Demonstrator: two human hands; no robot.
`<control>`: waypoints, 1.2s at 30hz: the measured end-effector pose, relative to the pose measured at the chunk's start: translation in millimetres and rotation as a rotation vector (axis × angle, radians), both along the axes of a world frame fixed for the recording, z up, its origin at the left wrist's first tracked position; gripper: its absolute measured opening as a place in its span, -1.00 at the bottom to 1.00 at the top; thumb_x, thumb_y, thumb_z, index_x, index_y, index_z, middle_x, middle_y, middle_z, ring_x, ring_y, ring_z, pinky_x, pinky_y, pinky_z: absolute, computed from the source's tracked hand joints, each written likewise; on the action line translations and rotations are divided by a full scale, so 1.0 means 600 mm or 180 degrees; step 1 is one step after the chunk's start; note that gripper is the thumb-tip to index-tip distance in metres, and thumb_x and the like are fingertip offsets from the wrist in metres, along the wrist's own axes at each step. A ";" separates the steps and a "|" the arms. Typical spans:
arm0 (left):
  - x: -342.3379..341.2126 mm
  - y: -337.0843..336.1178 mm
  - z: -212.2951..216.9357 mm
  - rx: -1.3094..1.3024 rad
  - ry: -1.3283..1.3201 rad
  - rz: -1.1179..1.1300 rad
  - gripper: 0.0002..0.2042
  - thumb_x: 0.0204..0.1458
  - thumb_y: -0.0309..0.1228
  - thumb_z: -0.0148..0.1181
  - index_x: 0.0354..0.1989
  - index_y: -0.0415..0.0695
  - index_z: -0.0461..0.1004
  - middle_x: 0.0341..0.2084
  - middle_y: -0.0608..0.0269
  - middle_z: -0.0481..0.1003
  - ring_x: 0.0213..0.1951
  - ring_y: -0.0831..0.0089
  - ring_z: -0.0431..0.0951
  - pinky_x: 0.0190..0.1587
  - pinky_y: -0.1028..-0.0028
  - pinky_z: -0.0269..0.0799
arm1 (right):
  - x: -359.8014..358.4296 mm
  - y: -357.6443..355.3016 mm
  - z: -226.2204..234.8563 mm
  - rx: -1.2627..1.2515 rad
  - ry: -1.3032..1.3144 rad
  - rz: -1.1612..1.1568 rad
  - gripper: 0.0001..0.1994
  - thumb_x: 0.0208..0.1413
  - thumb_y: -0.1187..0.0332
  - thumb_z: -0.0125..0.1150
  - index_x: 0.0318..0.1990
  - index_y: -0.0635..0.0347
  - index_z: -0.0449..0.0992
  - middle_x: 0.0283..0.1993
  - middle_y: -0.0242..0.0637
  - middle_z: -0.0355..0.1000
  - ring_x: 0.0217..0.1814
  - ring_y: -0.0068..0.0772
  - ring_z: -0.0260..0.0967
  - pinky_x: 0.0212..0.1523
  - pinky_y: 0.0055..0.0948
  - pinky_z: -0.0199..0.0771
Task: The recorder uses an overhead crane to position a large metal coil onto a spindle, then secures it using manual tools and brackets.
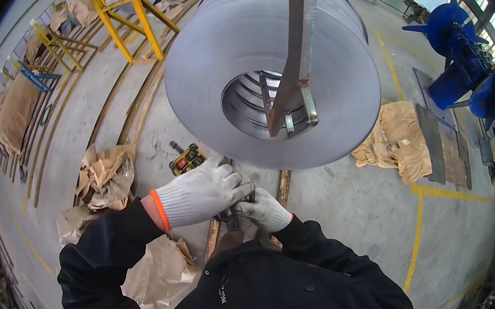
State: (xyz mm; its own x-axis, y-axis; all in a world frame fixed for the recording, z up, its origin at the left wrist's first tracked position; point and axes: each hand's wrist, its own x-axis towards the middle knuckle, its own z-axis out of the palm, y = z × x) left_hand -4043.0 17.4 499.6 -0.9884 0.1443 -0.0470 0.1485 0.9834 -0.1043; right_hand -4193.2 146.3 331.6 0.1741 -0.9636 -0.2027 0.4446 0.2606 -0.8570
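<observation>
Near the middle of the frame, the two gloved hands meet over a small dark object (244, 199), mostly hidden by the gloves, so its kind cannot be told. The right hand (270, 209) reaches in from below and to the right, its fingers closed around the object; the left hand (199, 191), in a white knit glove with an orange cuff, lies with bent fingers over its upper side, though whether these grip it cannot be told. Just above the left hand, a yellow-and-black tool (187, 160) lies on the concrete floor (354, 215). A large grey metal coil (200, 98) fills the upper centre, with a flat steel arm (298, 46) crossing its face and ending at the central hole. Crumpled brown paper lies left of the hands (105, 175), at lower left (160, 276) and right of the coil (399, 139). A yellow frame (151, 27) stands at upper left, blue machinery (456, 42) at upper right.
</observation>
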 end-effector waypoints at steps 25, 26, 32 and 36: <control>0.231 -0.070 -0.459 0.7685 0.2023 0.4303 -0.68 0.25 -0.25 0.30 -0.03 -0.28 0.54 -0.34 0.24 0.61 -0.42 0.48 0.63 -0.34 0.47 0.58 | -0.228 -0.056 -0.154 -0.0176 0.3537 -0.2410 -0.34 0.04 0.51 0.46 0.34 0.28 0.37 0.23 -0.20 0.48 0.20 -0.35 0.43 0.15 -0.36 0.53; 0.235 -0.074 -0.481 0.7581 0.1952 0.4423 -0.69 0.25 -0.25 0.30 -0.03 -0.27 0.54 -0.34 0.27 0.60 -0.42 0.51 0.61 -0.33 0.48 0.57 | -0.217 -0.099 -0.144 -0.0392 0.3360 -0.2470 -0.30 0.04 0.53 0.45 0.37 0.26 0.33 0.29 -0.17 0.43 0.30 -0.33 0.36 0.21 -0.36 0.49; 0.238 -0.082 -0.600 0.7189 0.2073 0.4644 -0.71 0.26 -0.27 0.26 -0.03 -0.25 0.55 -0.34 0.29 0.60 -0.39 0.57 0.59 -0.31 0.54 0.53 | -0.191 -0.174 -0.196 -0.1422 0.2803 -0.2616 -0.60 0.05 0.37 0.53 -0.02 0.26 0.47 0.20 0.06 0.47 0.31 0.07 0.41 0.41 0.10 0.28; 0.220 -0.096 -0.671 0.7120 0.1775 0.5173 -0.74 0.26 -0.34 0.26 -0.06 -0.31 0.52 -0.35 0.25 0.60 -0.39 0.52 0.63 -0.31 0.50 0.57 | -0.166 -0.269 -0.217 -0.2238 0.3823 -0.1462 -0.62 -0.05 0.35 0.58 -0.12 0.21 0.51 -0.12 -0.16 0.60 0.17 0.00 0.51 0.44 0.18 0.18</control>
